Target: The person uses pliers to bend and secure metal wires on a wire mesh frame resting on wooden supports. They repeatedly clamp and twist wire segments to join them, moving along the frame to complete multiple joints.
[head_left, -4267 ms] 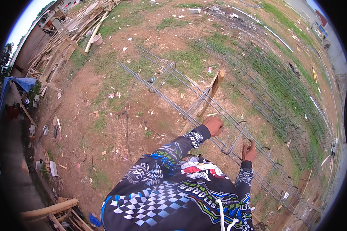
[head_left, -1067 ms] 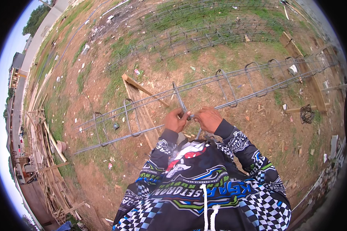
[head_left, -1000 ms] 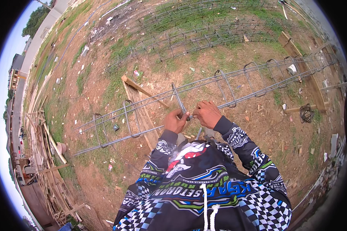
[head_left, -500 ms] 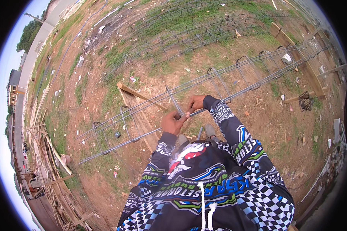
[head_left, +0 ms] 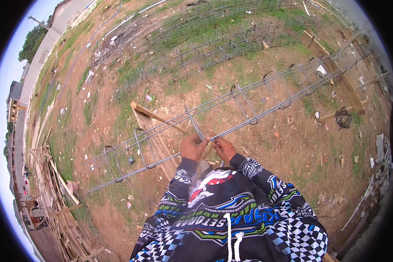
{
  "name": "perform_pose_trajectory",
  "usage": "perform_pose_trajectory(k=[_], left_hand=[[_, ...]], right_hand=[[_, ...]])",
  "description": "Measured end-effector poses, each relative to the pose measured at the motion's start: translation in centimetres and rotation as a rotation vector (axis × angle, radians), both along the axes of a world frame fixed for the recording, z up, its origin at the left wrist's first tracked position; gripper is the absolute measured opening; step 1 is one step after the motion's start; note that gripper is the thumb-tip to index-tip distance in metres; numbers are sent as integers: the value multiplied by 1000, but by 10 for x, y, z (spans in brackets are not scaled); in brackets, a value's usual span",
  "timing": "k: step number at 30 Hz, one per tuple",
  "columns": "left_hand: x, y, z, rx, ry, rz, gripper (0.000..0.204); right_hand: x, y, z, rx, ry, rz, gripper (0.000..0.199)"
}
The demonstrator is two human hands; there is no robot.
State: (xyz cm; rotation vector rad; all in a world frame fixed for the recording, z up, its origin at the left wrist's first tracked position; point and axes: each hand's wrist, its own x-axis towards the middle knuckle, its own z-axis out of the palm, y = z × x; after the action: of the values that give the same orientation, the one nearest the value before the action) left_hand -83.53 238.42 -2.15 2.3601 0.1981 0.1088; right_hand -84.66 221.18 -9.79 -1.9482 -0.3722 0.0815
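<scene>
- head view: both hands meet at the near bar of a long rebar cage [head_left: 231,109], which runs on a slant from the lower left to the upper right across bare dirt [head_left: 292,157].
- left hand [head_left: 193,147] is closed, its fingers curled around the near bar right where a steel stirrup [head_left: 194,124] crosses it.
- right hand [head_left: 224,148] sits just beside the left one, fingers pinched together at the same joint — what they pinch is too small to tell.
- the stirrup at the hands leans back toward the far bars; other stirrups [head_left: 140,148] ring the cage further left and more stand further right [head_left: 273,89].
- a wooden trestle [head_left: 155,131] props the cage from below, just left of the hands.
- a coil of dark wire [head_left: 343,118] lies on the ground to the right, well apart from the hands.
- more rebar cages [head_left: 214,39] lie on the grass beyond — roughly parallel to the near one.
- a stack of timber [head_left: 52,192] runs along the left edge, near a low wall.
- both forearms wear patterned long sleeves [head_left: 257,174] with a chequered print, coming in from the lower edge.
</scene>
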Motion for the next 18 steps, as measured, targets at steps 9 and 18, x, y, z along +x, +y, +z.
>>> perform_pose_trajectory(k=[9, 18], left_hand=[[-3, 2, -10, 52, -199, -17, 42], [-13, 20, -26, 85, -374, -265, 27]], right_hand=[[9, 2, 37, -179, -49, 52, 24], [22, 16, 63, -355, 163, 157, 28]])
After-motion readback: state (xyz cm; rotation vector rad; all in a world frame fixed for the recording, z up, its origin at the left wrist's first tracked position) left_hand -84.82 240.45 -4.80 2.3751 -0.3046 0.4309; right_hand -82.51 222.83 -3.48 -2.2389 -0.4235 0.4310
